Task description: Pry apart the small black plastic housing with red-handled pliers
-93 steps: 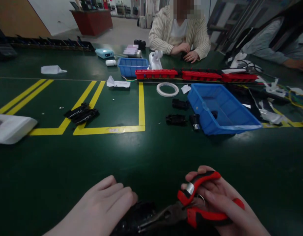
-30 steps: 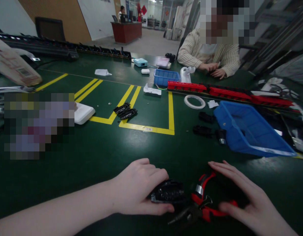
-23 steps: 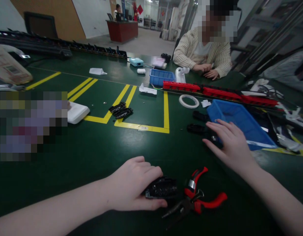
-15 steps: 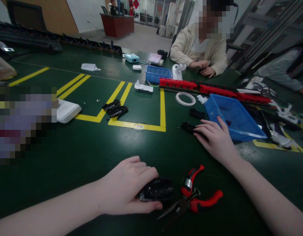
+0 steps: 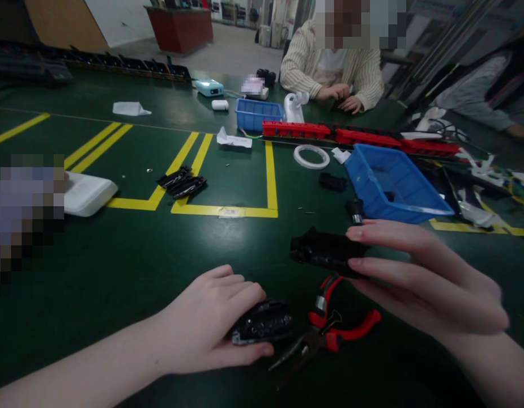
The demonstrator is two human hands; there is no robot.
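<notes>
My left hand (image 5: pixel 211 323) rests on the green table, fingers curled round a black plastic part (image 5: pixel 264 323) that lies on the table. My right hand (image 5: pixel 418 277) is lifted above the table and pinches a second, long black plastic part (image 5: pixel 325 250) between thumb and fingers. Red-handled pliers (image 5: pixel 329 331) lie on the table between my hands, just right of the first part, with nothing holding them.
A tilted blue bin (image 5: pixel 393 184) stands at the right with black parts (image 5: pixel 333 181) beside it. A tape ring (image 5: pixel 311 156), red trays (image 5: pixel 355 135), a small blue bin (image 5: pixel 255 113), a pile of black parts (image 5: pixel 183 182) and a white tray (image 5: pixel 85 192) lie farther off. A person in a striped jacket (image 5: pixel 329 68) sits opposite.
My right hand put the pliers down, reached out to a black part beside the blue bin, picked it up and brought it back towards me. My left hand stayed on its part.
</notes>
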